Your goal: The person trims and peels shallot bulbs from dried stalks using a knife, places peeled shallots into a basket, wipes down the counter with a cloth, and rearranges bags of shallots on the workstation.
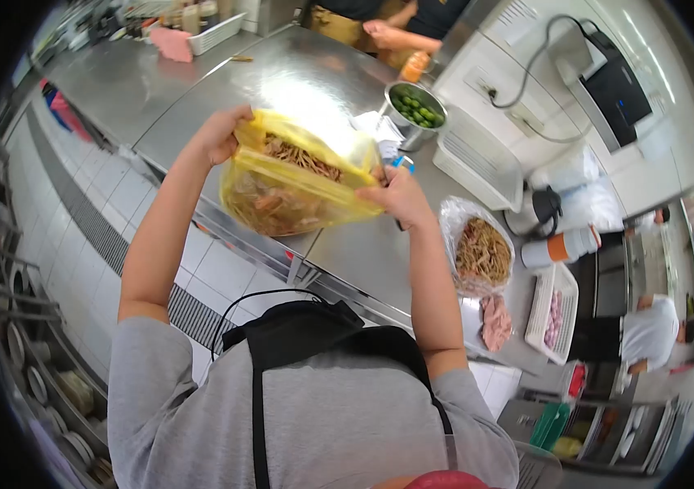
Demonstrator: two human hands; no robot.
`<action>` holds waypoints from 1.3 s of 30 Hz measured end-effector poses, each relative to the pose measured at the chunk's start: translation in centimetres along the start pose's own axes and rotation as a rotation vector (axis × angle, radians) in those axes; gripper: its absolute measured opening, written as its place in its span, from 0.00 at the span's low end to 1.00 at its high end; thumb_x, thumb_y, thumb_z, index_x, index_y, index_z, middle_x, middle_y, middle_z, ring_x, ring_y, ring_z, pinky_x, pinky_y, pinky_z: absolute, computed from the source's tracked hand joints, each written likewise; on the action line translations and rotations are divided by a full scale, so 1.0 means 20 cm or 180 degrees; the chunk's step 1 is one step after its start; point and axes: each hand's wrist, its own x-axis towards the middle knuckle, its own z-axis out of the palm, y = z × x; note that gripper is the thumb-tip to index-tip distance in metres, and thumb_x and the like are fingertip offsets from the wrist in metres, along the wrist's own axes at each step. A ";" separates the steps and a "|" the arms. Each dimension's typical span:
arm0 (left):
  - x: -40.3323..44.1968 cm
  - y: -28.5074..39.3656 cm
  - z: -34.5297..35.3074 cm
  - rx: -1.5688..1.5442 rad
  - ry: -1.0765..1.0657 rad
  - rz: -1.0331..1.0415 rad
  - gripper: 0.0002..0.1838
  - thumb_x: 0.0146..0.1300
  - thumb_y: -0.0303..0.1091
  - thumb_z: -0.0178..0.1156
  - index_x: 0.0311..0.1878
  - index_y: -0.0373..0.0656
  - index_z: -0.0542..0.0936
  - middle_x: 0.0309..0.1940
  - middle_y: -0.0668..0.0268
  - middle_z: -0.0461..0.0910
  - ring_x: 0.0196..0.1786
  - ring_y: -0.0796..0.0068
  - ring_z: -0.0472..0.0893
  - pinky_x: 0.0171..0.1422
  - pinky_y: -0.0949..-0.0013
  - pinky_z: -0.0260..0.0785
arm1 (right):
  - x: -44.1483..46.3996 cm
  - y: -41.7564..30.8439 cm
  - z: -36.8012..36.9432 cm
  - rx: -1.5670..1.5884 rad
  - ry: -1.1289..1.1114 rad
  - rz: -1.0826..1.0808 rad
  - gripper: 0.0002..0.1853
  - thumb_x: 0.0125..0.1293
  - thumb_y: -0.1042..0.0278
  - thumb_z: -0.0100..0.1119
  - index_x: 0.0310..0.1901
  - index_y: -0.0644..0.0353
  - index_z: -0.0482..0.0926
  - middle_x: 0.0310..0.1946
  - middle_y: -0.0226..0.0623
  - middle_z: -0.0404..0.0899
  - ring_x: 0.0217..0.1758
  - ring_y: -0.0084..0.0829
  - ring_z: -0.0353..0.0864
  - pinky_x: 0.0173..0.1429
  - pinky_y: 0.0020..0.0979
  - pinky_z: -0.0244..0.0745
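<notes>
A yellow translucent plastic bag (282,196) hangs at the near edge of the steel counter, its mouth spread open between my two hands. Brown, thin, stringy food (305,156) shows inside it, with paler brown pieces visible through the film. My left hand (223,136) is closed on the bag's left rim. On the opposite side my right hand (398,198) grips the rim. Something small and blue shows just behind my right hand; I cannot make out what it is. To the right lies a clear bag (453,213) of similar stringy food (484,251).
On the steel counter (347,273) stand a metal pot (417,140) of green produce, a white basket (477,159), a white bottle with an orange band (561,246), a pink cloth (495,323) and a basket of shallots (553,314). Other people work across the counter and at right.
</notes>
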 end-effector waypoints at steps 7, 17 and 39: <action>0.16 -0.03 0.55 -0.0740 -0.1733 -0.0033 0.05 0.55 0.28 0.56 0.28 0.42 0.69 0.24 0.68 0.72 0.25 0.77 0.74 0.28 0.72 0.71 | -0.46 -0.05 -0.53 -0.0860 0.1697 0.0144 0.10 0.45 0.69 0.65 0.26 0.65 0.77 0.18 0.28 0.75 0.20 0.16 0.69 0.24 0.19 0.62; 0.26 -0.45 0.73 0.1619 -0.1450 -0.0038 0.14 0.50 0.37 0.64 0.22 0.46 0.67 0.19 0.73 0.68 0.19 0.83 0.68 0.22 0.78 0.61 | -1.00 0.18 -0.71 0.0010 0.0941 0.0964 0.25 0.40 0.75 0.64 0.47 0.64 0.75 0.34 0.32 0.79 0.33 0.20 0.74 0.38 0.20 0.67; -0.25 -0.43 0.82 -0.1038 -0.1371 -0.0062 0.10 0.56 0.34 0.46 0.25 0.42 0.74 0.19 0.68 0.74 0.19 0.82 0.71 0.20 0.78 0.60 | -0.63 0.07 -0.65 0.3552 0.2756 0.0560 0.11 0.58 0.60 0.54 0.31 0.60 0.73 0.17 0.32 0.73 0.16 0.27 0.73 0.26 0.29 0.74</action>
